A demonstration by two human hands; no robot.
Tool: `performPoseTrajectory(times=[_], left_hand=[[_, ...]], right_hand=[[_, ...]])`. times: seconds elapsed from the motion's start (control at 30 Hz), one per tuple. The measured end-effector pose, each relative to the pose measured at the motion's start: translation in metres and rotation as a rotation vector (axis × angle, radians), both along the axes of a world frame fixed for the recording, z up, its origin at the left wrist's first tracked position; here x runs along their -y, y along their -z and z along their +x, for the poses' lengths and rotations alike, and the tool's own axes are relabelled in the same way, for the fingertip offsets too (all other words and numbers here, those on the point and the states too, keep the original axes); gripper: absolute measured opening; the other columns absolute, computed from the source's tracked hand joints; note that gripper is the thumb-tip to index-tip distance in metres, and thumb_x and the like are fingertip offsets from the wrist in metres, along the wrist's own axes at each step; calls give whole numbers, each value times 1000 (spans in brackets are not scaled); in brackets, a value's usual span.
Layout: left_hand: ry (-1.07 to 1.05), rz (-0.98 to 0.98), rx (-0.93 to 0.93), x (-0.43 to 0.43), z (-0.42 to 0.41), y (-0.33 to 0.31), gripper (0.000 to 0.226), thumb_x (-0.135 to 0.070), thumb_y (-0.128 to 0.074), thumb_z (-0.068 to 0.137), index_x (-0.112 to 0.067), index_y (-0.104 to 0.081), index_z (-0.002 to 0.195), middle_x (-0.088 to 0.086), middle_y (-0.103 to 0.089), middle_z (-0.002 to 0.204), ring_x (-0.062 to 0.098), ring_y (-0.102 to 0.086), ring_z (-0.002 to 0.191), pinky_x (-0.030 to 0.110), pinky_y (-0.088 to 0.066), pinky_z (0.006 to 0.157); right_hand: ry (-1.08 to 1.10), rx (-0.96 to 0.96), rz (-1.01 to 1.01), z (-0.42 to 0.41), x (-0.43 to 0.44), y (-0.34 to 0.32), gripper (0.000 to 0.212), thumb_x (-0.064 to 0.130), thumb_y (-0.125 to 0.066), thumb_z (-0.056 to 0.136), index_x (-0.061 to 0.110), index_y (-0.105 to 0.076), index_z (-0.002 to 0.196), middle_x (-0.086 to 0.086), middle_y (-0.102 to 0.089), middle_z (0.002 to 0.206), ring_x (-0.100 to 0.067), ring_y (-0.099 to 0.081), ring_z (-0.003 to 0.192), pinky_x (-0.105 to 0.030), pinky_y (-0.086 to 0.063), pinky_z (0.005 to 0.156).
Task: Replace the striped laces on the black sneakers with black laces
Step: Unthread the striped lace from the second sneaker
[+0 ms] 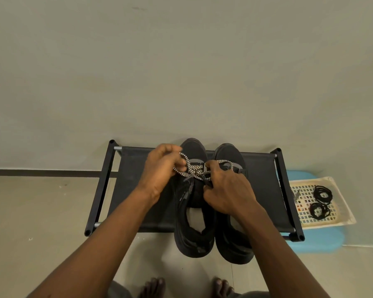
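Step in hand: taking out the striped laces (192, 168), early stage, first shoe. Both black sneakers (192, 233) sit side by side on a low black shoe rack (138, 190), toes pointing away from the person, directly under the fingers.

Left hand (163, 166): fingers (181, 166) curled, pinching a striped strand and drawing it up and out to the left. Right hand (228, 188): fingers (210, 186) curled, thumb and forefinger pinching at the bunched crossing of the lace just over the tongue. What sits exactly between those fingertips is too dark to tell; it looks like a lace end. A striped loop lies just beyond the right fingers, across the other sneaker; I cannot tell which shoe it belongs to.

Black laces (321, 193): two coils, untouched, well off to the right of the right fingers, lying in a white perforated tray (340, 220) on a blue base (319, 241). So nothing is re-laced yet.

Judged next move: loosen the crossing, then pull the striped lace back through the eyelets row by row, one hand steadying the shoe so it doesn't slide off the rack. That needs a fine pinch on a thin strand and short pulls to avoid snagging. Then the same for the second shoe, before reaching right for a black coil.
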State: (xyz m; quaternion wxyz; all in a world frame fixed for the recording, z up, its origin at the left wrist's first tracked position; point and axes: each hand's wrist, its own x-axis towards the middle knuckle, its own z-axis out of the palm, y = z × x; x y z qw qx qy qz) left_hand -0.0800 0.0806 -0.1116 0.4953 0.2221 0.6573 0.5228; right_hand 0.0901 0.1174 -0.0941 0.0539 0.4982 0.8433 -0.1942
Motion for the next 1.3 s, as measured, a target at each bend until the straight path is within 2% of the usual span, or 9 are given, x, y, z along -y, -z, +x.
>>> performPoseTrajectory(times=[0.13, 0.23, 0.5, 0.73, 0.87, 1.03, 1.13, 1.23, 1.3], left_hand=[[442, -21, -595, 6, 3, 8, 20, -42, -79, 83, -34, -72, 99, -5, -67, 67, 9, -61, 61, 36, -52, 65], [587, -74, -1017, 9, 9, 3, 29, -54, -77, 81, -40, -69, 105, -15, -57, 62, 10, -60, 67, 28, -43, 63], [506, -29, -1276, 13, 30, 8, 19, -45, -63, 92, -29, -62, 102, -8, -58, 97, 16, -62, 86, 31, -42, 67], [461, -58, -1011, 8, 18, 17, 14, -32, -50, 104, -21, -55, 96, -1, -69, 86, 22, -65, 78, 37, -44, 70], [259, -105, -511, 9, 8, 14, 17, -30, -42, 111, -18, -50, 102, 0, -77, 90, 17, -77, 72, 38, -57, 73], [-27, -150, -27, 4, 11, 8, 22, -22, -33, 114, -6, -48, 110, 14, -76, 96, 23, -79, 77, 23, -56, 57], [-180, -133, 210, -1, 9, 4, 30, -11, -30, 112, 3, -55, 103, 21, -76, 102, 29, -79, 86, 40, -63, 74], [-283, -91, 398, -1, 6, -2, 29, -15, -32, 114, -10, -54, 95, 4, -68, 76, 21, -73, 74, 54, -57, 92], [-371, -62, 460, -3, -2, -2, 25, -20, -38, 113, -15, -55, 95, -6, -50, 57, 11, -56, 56, 53, -56, 91]], right_hand=[[0, -5, -13, 0, 0, -1, 51, 30, -54, 93, 21, -37, 140, -10, -68, 105, -34, -66, 95, -43, -49, 87], [9, 2, -25, 0, 0, -2, 53, 31, -54, 93, 21, -36, 142, -13, -68, 115, -37, -65, 103, -44, -48, 92], [19, -13, -10, 1, 0, 3, 55, 29, -53, 92, 22, -34, 143, -12, -70, 111, -36, -66, 98, -42, -47, 89], [-28, 51, 5, -1, 1, 1, 68, 28, -49, 94, 31, -22, 156, -15, -69, 116, -37, -65, 104, -44, -45, 94], [-50, 92, -2, -2, 1, 1, 70, 30, -47, 96, 33, -17, 160, -13, -69, 113, -36, -64, 104, -44, -43, 97], [-56, 100, -11, -1, 0, 0, 68, 29, -46, 97, 28, -19, 160, -14, -67, 116, -36, -63, 105, -44, -43, 96], [-56, 97, -27, 0, -1, 0, 68, 29, -46, 97, 26, -21, 160, -14, -67, 119, -36, -63, 107, -44, -44, 98], [-49, 95, -39, 1, -1, -1, 67, 28, -46, 97, 24, -23, 160, -15, -66, 122, -37, -62, 110, -44, -45, 99], [-37, 88, -53, 2, -3, -1, 65, 27, -47, 97, 23, -26, 159, -16, -66, 123, -38, -62, 110, -45, -45, 99]])
